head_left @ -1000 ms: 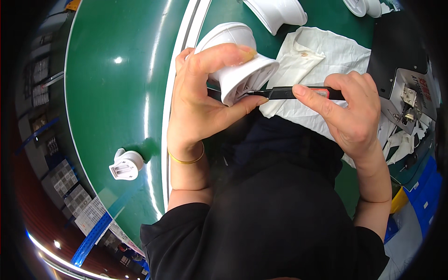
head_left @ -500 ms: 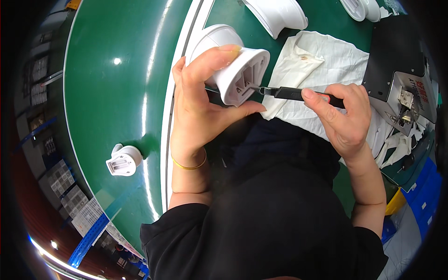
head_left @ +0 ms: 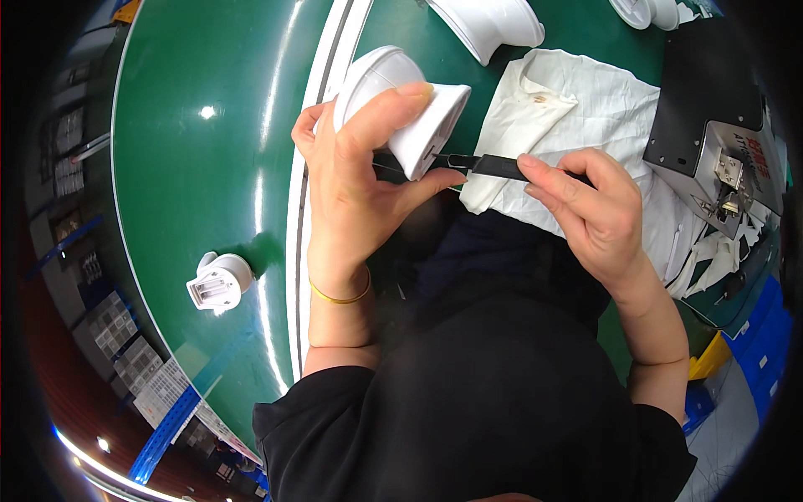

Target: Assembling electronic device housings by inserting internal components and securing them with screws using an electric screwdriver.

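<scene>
My left hand (head_left: pixel 355 180) is wrapped round a white plastic housing (head_left: pixel 381 84) with a flared, slotted end, holding it tilted above the table's near edge. The thumb lies over its side and the fingers go behind and below it. In my right hand (head_left: pixel 590 201), a slim black utility knife (head_left: pixel 500 167) is pinched between thumb and fingers. Its narrow metal front reaches the flared end of the housing, close to my left fingertip. The housing's end face is mostly turned from view, so I cannot tell how far the tip goes in.
A white cloth (head_left: pixel 598 109) lies right of the housing, beside a black and metal machine (head_left: pixel 711 100). Another white housing (head_left: pixel 493 29) rests at the top. One small white part (head_left: pixel 219 282) stands on the green surface (head_left: pixel 196 167) at left. White scraps (head_left: pixel 711 263) lie below the machine.
The housing has turned so its slotted end face shows less. My right hand and the knife have shifted left, toward the housing.
</scene>
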The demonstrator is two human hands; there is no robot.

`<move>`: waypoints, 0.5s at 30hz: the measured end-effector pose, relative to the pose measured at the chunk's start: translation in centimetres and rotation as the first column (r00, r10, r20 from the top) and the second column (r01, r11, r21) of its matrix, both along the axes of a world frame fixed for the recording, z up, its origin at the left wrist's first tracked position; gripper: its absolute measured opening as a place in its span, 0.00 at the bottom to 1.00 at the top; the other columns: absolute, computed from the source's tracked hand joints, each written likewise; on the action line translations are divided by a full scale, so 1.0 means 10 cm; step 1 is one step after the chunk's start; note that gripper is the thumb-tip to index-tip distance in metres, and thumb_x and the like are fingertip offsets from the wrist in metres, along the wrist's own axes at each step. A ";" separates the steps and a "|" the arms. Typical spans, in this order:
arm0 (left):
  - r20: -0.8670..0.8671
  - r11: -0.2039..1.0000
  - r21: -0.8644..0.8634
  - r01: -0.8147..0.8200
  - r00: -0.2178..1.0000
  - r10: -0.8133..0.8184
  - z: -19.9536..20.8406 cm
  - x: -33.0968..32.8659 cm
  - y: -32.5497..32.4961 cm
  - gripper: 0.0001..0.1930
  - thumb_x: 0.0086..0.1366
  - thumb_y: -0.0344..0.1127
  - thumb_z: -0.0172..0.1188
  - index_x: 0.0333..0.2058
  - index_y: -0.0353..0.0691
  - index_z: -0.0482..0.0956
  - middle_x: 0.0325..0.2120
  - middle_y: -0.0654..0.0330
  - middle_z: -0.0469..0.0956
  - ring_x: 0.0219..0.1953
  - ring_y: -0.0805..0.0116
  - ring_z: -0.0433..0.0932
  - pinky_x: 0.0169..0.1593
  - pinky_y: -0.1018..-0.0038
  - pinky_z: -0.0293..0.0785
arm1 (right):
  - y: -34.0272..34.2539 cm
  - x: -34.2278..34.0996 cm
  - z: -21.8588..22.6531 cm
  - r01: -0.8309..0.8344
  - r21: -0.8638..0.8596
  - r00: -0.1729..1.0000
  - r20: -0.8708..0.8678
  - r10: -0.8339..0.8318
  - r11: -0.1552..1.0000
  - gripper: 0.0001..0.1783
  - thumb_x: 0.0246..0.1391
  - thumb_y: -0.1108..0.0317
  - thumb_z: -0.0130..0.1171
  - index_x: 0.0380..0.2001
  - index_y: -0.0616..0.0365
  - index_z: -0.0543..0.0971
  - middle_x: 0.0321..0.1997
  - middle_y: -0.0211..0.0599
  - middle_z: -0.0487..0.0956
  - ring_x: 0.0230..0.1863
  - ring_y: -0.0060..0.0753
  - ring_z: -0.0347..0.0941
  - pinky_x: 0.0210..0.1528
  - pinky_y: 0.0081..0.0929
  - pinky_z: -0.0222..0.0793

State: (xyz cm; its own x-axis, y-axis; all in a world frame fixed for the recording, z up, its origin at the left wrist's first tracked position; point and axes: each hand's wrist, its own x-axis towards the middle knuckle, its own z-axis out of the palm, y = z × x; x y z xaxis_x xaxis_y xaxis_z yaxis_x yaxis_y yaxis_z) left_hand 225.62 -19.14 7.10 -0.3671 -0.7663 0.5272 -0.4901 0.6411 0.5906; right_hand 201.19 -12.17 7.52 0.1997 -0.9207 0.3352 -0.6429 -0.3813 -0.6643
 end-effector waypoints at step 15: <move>0.313 0.989 -0.148 -0.023 0.947 0.068 0.07 -0.07 -0.02 0.47 0.32 0.46 0.83 0.54 0.46 0.69 0.47 0.65 0.81 0.48 0.62 0.78 0.57 0.62 0.57 | 0.00 0.02 -0.01 0.012 0.109 1.000 -0.009 -0.011 0.994 0.19 0.45 0.77 0.69 0.45 0.56 0.85 0.23 0.33 0.73 0.22 0.27 0.68 0.24 0.23 0.61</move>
State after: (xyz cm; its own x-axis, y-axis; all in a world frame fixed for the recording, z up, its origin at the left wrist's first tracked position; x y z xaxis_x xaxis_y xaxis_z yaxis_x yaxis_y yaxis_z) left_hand 224.90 -19.32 7.82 -0.4988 -0.7128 0.4930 -0.6675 0.6788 0.3061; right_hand 201.35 -12.12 7.46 0.1914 -0.9538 0.2315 -0.6523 -0.2998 -0.6961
